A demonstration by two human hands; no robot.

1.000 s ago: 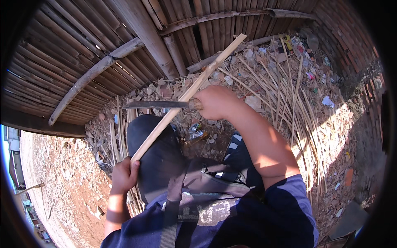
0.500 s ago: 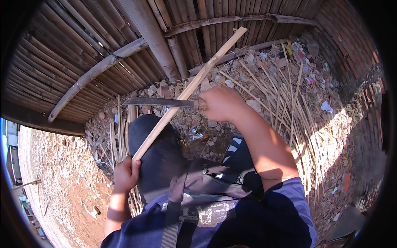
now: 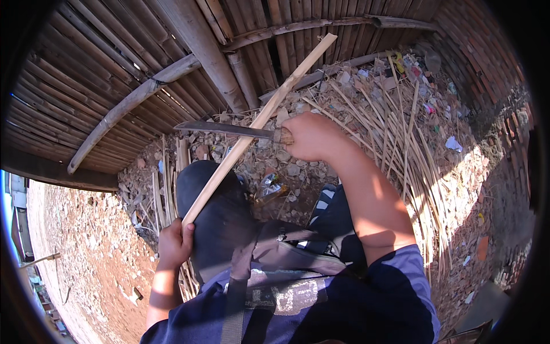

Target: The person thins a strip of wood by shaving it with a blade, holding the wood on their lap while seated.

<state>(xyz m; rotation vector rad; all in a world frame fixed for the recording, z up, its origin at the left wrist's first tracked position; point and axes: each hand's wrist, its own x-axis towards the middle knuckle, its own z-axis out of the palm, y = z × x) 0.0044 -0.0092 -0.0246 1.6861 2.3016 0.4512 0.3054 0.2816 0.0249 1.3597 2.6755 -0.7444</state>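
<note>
My left hand [image 3: 175, 243] is closed around the lower end of a long pale bamboo strip [image 3: 220, 174], which slants up and away to the right over my dark-clothed knee [image 3: 209, 178]. In my right hand [image 3: 312, 136] is the wooden handle of a machete [image 3: 220, 128]. Its dark blade points left and lies across the strip around mid-length, touching it or very near. A frayed sliver sticks out by the strip's far end.
Ahead stands a bamboo slat wall [image 3: 143, 57] with a thick pole [image 3: 209, 57]. Split bamboo strips [image 3: 421, 200] lie piled on my right, with more bamboo pieces [image 3: 163, 195] at left. Rubble and litter cover the ground; a brick wall [image 3: 481, 74] rises at far right.
The machete and my right hand have shifted slightly up and to the right along the strip. The strip's far end has moved a little left. My left hand keeps its hold.
</note>
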